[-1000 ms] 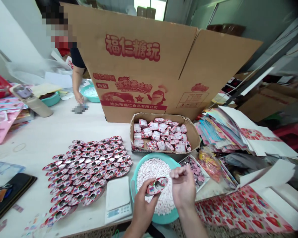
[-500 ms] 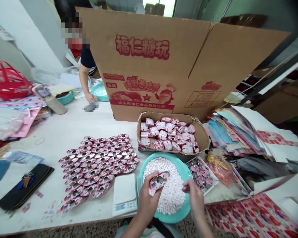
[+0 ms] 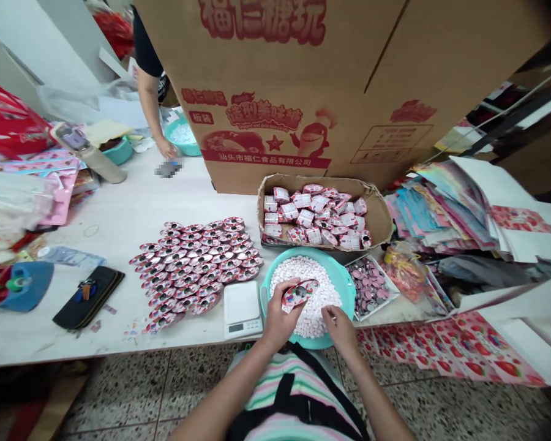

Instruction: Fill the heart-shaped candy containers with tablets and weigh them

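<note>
Pink packet [image 3: 299, 294] in left hand [image 3: 278, 321]

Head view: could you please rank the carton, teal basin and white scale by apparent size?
Largest to smallest: carton, teal basin, white scale. The basin and scale sit nearer the camera, but the order still looks clear.

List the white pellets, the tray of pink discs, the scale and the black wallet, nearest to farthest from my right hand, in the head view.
From your right hand:
1. White pellets, directly below it in the teal basin.
2. Tray of pink discs, right of the basin.
3. Digital scale, left of the basin.
4. Black wallet, far left.
</note>
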Tool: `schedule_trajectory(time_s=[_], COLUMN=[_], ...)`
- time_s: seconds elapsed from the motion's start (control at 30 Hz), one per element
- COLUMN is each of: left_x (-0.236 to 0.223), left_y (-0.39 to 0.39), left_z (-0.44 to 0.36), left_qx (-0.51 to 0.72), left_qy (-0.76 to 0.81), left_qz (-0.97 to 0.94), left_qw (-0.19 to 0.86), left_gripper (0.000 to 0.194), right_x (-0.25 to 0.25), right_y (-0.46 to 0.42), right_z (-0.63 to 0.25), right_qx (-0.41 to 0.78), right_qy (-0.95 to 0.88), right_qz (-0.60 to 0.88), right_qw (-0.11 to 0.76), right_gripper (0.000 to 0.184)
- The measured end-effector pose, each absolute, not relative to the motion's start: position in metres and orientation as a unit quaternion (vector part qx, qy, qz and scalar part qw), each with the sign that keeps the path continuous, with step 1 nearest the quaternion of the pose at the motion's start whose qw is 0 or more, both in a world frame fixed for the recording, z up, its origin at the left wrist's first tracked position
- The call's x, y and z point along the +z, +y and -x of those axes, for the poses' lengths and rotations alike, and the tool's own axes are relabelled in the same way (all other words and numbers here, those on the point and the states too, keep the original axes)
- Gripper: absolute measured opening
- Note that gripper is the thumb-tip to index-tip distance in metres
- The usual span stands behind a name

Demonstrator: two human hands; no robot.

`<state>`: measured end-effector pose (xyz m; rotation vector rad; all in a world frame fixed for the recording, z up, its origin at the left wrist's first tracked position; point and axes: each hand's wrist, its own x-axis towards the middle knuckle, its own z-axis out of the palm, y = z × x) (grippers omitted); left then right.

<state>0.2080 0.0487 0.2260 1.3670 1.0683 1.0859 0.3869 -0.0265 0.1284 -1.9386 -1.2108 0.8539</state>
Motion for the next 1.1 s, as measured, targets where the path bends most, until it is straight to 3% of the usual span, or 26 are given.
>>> schedule_trajectory(time_s=[0.13,0.37,0.5,0.67,0.77,0.93,1.1], left_x=[0.224,0.22,0.216,0.212,0.211,0.207,0.207], left_y=[0.05,0.044,0.038,0.033,0.033,0.034,0.036], left_z=[-0.206,-0.2,-0.193,-0.182,-0.179,-0.179,-0.185], left_qx=[0.431,0.366,0.333,0.326,0.331,0.336,0.321], left_qy=[0.483,0.531,0.548,0.563,0.563,0.556,0.531], left_qz=[-0.563,-0.557,-0.565,-0.548,-0.544,-0.548,-0.59], left_qw=[0.513,0.523,0.519,0.526,0.528,0.527,0.516], left_gripper=[0.036,0.038,0.039,0.039,0.036,0.038,0.036], right_x=[0.106,0.065,0.055,0.058,0.068,0.1,0.155], right_y=[-0.026,-0.005,-0.002,-0.002,0.005,0.025,0.044], right_z=[-0.396,-0.377,-0.358,-0.359,-0.361,-0.358,-0.365], right_qx=[0.286,0.248,0.244,0.311,0.363,0.466,0.642], right_qy=[-0.531,-0.571,-0.59,-0.582,-0.512,-0.246,0.001], right_qz=[0.75,0.78,0.769,0.745,0.764,0.756,0.528], right_qw=[0.273,0.066,0.039,0.101,0.149,0.388,0.556], right_gripper=[0.035,0.052,0.046,0.031,0.034,0.037,0.015])
